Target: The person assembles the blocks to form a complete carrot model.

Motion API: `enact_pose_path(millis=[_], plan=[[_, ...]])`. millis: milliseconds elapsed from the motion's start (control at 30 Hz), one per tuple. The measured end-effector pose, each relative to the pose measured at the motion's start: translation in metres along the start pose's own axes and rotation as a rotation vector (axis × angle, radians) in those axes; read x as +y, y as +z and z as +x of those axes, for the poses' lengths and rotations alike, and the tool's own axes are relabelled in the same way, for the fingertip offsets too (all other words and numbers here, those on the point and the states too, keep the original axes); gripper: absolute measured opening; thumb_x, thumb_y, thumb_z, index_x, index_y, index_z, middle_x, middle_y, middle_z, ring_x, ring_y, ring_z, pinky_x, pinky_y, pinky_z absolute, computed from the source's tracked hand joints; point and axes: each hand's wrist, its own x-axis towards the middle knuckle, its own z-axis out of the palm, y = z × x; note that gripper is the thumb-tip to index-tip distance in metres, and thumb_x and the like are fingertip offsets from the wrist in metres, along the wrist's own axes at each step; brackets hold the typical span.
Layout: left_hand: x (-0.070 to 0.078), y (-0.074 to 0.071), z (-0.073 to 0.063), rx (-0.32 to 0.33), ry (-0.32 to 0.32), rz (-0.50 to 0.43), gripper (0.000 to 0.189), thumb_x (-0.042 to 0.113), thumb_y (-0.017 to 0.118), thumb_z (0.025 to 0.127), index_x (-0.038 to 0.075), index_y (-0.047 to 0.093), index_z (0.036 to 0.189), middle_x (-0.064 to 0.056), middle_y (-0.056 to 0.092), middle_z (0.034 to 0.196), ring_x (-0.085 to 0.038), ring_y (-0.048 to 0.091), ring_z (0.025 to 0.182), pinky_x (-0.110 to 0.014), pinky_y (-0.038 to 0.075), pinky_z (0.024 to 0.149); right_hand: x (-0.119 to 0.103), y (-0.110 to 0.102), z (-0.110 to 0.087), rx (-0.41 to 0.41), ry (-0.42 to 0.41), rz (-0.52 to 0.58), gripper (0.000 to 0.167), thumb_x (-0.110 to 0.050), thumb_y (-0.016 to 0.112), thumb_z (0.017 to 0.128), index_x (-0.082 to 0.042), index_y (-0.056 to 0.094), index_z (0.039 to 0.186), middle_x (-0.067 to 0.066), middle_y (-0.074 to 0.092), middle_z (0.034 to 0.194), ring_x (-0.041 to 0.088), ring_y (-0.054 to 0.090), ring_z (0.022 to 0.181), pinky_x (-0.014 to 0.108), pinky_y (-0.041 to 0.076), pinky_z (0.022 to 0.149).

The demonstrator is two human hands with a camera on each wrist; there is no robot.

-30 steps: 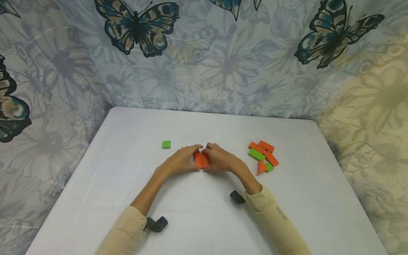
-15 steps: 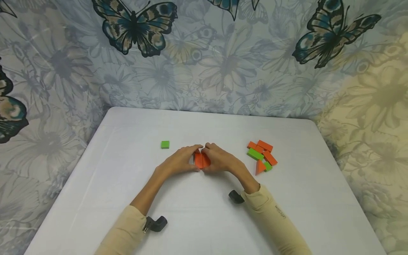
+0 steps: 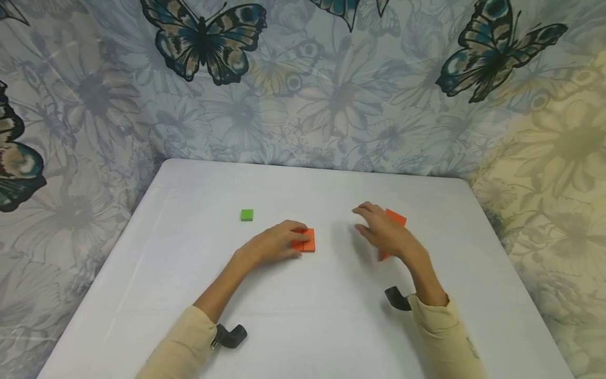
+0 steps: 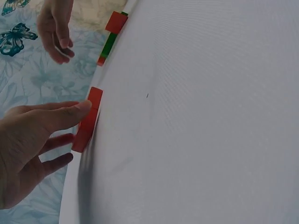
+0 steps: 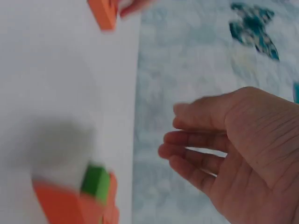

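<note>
My left hand (image 3: 270,243), fingers loosely spread, touches the orange pair (image 3: 309,246) on the table (image 3: 303,326); my right (image 3: 388,230), relaxed and holding nothing, hangs by the pile (image 3: 396,216). I'd press lightly (a nudge could part them).

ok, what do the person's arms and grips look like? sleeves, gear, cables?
Beige left sleeve and right sleeve; the right one bears a dark marking, too small to read. A black elbow-shaped piece shows at the left cuff, a second black piece at the right cuff. Left grip and right grip: no gloves or rings visible. No cables visible.
</note>
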Motion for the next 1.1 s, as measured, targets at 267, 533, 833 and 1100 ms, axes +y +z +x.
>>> enact_pose_path(millis=[267,533,833,1100], plan=[[0.002,0.005,-0.002,0.024,-0.008,0.025,0.037,0.023,0.077,0.096,0.013,0.074,0.132,-0.01,0.063,0.146,-0.027,0.054,0.142,-0.04,0.048,0.12,0.061,-0.015,-0.049,-0.046,0.139,-0.01,0.04,0.011,0.051,0.097,0.013,0.06,0.135,0.034,0.057,0.139,0.055,0.056,0.128,0.067,0.05,0.106],[0.003,0.003,-0.004,0.039,-0.008,0.002,0.035,0.023,0.079,0.095,0.013,0.075,0.128,-0.009,0.064,0.143,-0.027,0.056,0.14,-0.039,0.048,0.12,0.081,-0.015,-0.069,-0.137,0.205,-0.091,0.042,0.009,0.066,0.089,0.013,0.063,0.131,0.035,0.059,0.135,0.054,0.059,0.123,0.065,0.053,0.102],[0.007,0.005,0.0,0.06,-0.01,0.01,0.036,0.023,0.078,0.096,0.014,0.074,0.13,-0.013,0.06,0.146,-0.03,0.053,0.14,-0.043,0.05,0.117,0.097,-0.007,-0.066,-0.083,0.188,-0.196,0.058,0.0,0.086,0.079,0.007,0.065,0.132,0.032,0.062,0.131,0.051,0.057,0.117,0.066,0.055,0.098],[0.005,0.008,0.004,0.068,0.001,0.009,0.032,0.021,0.079,0.094,0.013,0.076,0.126,-0.011,0.064,0.141,-0.029,0.058,0.135,-0.041,0.052,0.115,0.094,-0.009,-0.064,-0.039,0.266,-0.268,0.058,-0.008,0.088,0.079,0.01,0.065,0.129,0.031,0.063,0.126,0.052,0.06,0.108,0.066,0.056,0.094]])
